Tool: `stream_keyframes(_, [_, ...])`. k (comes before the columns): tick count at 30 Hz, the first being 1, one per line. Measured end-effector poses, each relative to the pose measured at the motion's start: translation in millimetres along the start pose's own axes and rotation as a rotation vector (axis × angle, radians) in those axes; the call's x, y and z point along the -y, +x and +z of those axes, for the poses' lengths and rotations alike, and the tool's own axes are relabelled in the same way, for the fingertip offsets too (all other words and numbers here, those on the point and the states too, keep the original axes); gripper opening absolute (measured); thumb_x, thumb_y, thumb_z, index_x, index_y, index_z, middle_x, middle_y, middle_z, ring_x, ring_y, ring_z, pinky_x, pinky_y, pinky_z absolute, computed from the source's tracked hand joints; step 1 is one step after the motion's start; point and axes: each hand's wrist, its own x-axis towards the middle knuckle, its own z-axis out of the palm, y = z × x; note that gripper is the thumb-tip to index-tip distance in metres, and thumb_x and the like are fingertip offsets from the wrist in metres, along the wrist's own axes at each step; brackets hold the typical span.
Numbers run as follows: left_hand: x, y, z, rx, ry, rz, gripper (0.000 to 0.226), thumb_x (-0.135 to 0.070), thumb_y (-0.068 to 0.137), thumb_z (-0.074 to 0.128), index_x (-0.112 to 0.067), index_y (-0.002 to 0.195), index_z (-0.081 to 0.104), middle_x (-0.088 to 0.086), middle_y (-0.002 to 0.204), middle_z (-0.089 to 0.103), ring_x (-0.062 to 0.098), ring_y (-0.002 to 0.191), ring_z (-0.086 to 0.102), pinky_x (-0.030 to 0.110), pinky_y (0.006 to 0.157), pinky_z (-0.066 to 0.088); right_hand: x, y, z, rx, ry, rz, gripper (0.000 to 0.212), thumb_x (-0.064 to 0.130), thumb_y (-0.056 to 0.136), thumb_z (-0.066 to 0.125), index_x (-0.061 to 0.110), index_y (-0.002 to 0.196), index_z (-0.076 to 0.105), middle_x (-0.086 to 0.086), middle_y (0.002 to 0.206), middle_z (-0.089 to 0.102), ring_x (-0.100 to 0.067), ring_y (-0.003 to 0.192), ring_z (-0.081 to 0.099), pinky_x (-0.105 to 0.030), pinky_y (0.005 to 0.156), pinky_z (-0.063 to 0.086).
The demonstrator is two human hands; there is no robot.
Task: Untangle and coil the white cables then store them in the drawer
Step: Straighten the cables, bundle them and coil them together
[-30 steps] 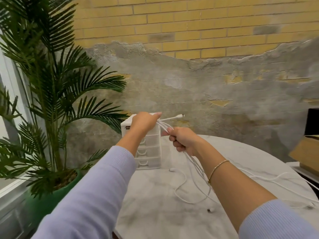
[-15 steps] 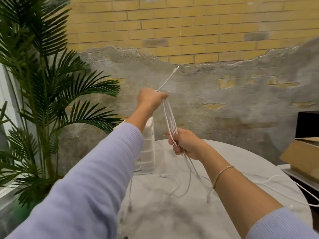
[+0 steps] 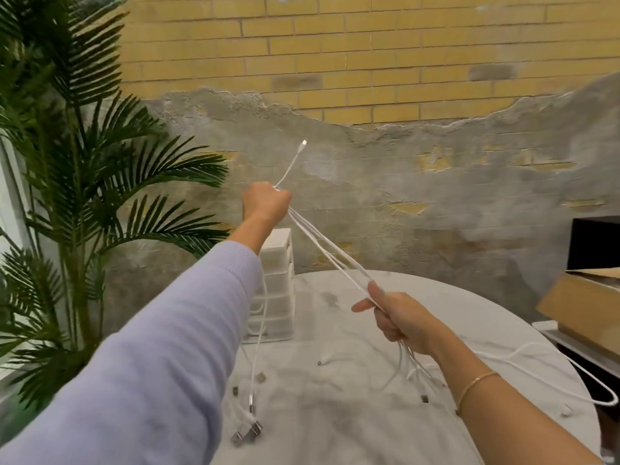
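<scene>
Several white cables (image 3: 327,251) stretch taut between my two hands above a round marble table (image 3: 335,414). My left hand (image 3: 266,204) is raised and closed on the bunch; one plug end sticks up above it. Lower and to the right, my right hand (image 3: 397,318) grips the same strands. Loose ends with metal plugs hang below my left arm and lie on the tabletop. One long loop trails off the table's right edge. A small white drawer unit (image 3: 278,283) stands at the table's back left, partly hidden by my left arm; its drawers look closed.
A tall potted palm (image 3: 77,162) fills the left side beside the table. A cardboard box (image 3: 583,307) and a black object sit on a shelf at the right. A brick and plaster wall stands close behind the table.
My left hand has lifted the cable bunch up from in front of the drawer unit. My right hand moved down and right, sliding along the strands, so the cables now stretch longer between them.
</scene>
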Motion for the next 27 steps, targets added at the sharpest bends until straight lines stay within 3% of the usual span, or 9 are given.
stream_keyframes(4, [9.4, 4.4, 2.2, -0.011, -0.045, -0.009, 0.016, -0.014, 0.089, 0.053, -0.003, 0.099, 0.059, 0.001, 0.071, 0.047, 0.01, 0.06, 0.043, 0.02, 0.052, 0.036, 5.4, 4.3, -9.0, -0.089, 0.275, -0.076, 0.023, 0.028, 0.1, 0.041, 0.016, 0.109, 0.059, 0.006, 0.039, 0.029, -0.005, 0.033, 0.018, -0.015, 0.034, 0.015])
stream_keyframes(9, [9.2, 6.0, 1.3, -0.016, -0.042, 0.014, 0.011, -0.013, 0.088, 0.053, -0.005, 0.093, 0.058, 0.004, 0.076, 0.05, 0.012, 0.062, 0.044, 0.02, 0.052, 0.036, -3.6, 7.8, -13.3, -0.127, 0.22, -0.037, 0.02, 0.021, 0.101, 0.039, 0.013, 0.09, 0.053, -0.002, 0.056, 0.045, -0.006, 0.029, 0.025, -0.015, 0.034, 0.019])
stream_keyframes(14, [11.1, 8.8, -5.7, -0.05, -0.032, 0.025, 0.009, -0.013, 0.09, 0.051, -0.005, 0.088, 0.053, 0.001, 0.07, 0.046, 0.008, 0.058, 0.041, 0.016, 0.051, 0.034, -19.9, -1.8, -16.4, 0.077, -0.317, 0.161, 0.031, 0.028, 0.101, 0.036, 0.015, 0.077, 0.051, 0.001, 0.065, 0.046, -0.01, 0.049, 0.034, -0.021, 0.048, 0.028])
stream_keyframes(17, [11.0, 4.1, -1.8, -0.043, 0.032, 0.066, 0.009, -0.014, 0.09, 0.051, -0.007, 0.087, 0.055, 0.006, 0.079, 0.052, 0.014, 0.062, 0.046, 0.021, 0.055, 0.039, -19.6, -0.8, -17.9, 0.058, -0.687, 0.193, 0.038, 0.029, 0.103, 0.028, 0.018, 0.069, 0.042, 0.004, 0.067, 0.046, -0.01, 0.055, 0.037, -0.019, 0.055, 0.032])
stream_keyframes(19, [9.9, 0.3, 2.9, -0.037, 0.041, 0.078, 0.01, -0.014, 0.09, 0.051, -0.006, 0.088, 0.057, 0.008, 0.082, 0.053, 0.02, 0.071, 0.05, 0.027, 0.063, 0.043, -17.7, 1.1, -19.6, 0.044, -0.773, 0.265, 0.039, 0.029, 0.103, 0.027, 0.019, 0.07, 0.045, 0.003, 0.072, 0.051, -0.013, 0.061, 0.049, -0.02, 0.06, 0.037])
stream_keyframes(21, [7.0, 0.4, 2.8, -0.04, -0.023, 0.047, 0.013, -0.014, 0.09, 0.05, -0.005, 0.094, 0.06, 0.008, 0.085, 0.054, 0.02, 0.075, 0.051, 0.026, 0.061, 0.042, -18.2, 0.1, -22.3, 0.065, -0.948, 0.336, 0.031, 0.02, 0.102, 0.03, 0.015, 0.085, 0.055, -0.007, 0.092, 0.059, -0.024, 0.089, 0.061, -0.026, 0.07, 0.041])
stream_keyframes(22, [5.7, 2.2, 0.1, -0.052, -0.052, 0.034, 0.015, -0.014, 0.09, 0.05, -0.004, 0.096, 0.06, 0.007, 0.084, 0.054, 0.019, 0.073, 0.051, 0.025, 0.059, 0.041, -22.3, -1.0, -25.2, 0.075, -1.043, 0.365, 0.027, 0.015, 0.102, 0.031, 0.012, 0.1, 0.058, -0.013, 0.109, 0.06, -0.026, 0.103, 0.058, -0.028, 0.076, 0.039])
stream_keyframes(24, [2.4, 6.6, -6.5, -0.059, -0.037, 0.034, 0.014, -0.015, 0.09, 0.049, -0.005, 0.093, 0.058, 0.005, 0.077, 0.052, 0.016, 0.066, 0.047, 0.022, 0.056, 0.038, -31.6, -1.8, -34.9, 0.061, -1.17, 0.428, 0.027, 0.017, 0.102, 0.029, 0.013, 0.117, 0.052, -0.014, 0.133, 0.05, -0.023, 0.112, 0.051, -0.029, 0.086, 0.037])
stream_keyframes(27, [0.8, 10.1, -11.8, -0.073, -0.039, 0.058, 0.016, -0.015, 0.091, 0.048, -0.003, 0.095, 0.058, 0.008, 0.086, 0.054, 0.018, 0.071, 0.048, 0.023, 0.061, 0.04, -42.9, 2.5, -46.1, 0.105, -1.293, 0.455, 0.042, 0.034, 0.101, 0.029, 0.007, 0.129, 0.048, -0.012, 0.137, 0.049, -0.027, 0.123, 0.047, -0.034, 0.098, 0.037])
